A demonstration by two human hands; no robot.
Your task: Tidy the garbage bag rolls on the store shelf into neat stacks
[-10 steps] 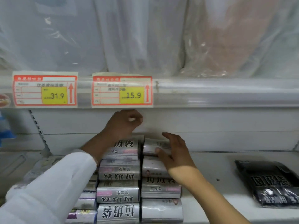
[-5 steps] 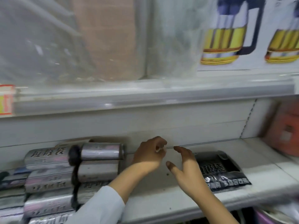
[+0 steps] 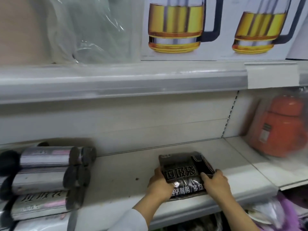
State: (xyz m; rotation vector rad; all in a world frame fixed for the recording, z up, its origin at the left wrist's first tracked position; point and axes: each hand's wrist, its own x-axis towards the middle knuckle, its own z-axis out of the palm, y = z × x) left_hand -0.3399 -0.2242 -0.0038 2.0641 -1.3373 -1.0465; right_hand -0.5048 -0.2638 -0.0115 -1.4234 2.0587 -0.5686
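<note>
Gripping black pack [image 3: 181, 167] now — both hands [image 3: 160, 185].

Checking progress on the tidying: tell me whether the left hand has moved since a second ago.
Yes. The left hand has left the stacked silver rolls and gone rightward along the shelf, now gripping the black pack opposite the right hand.
</note>
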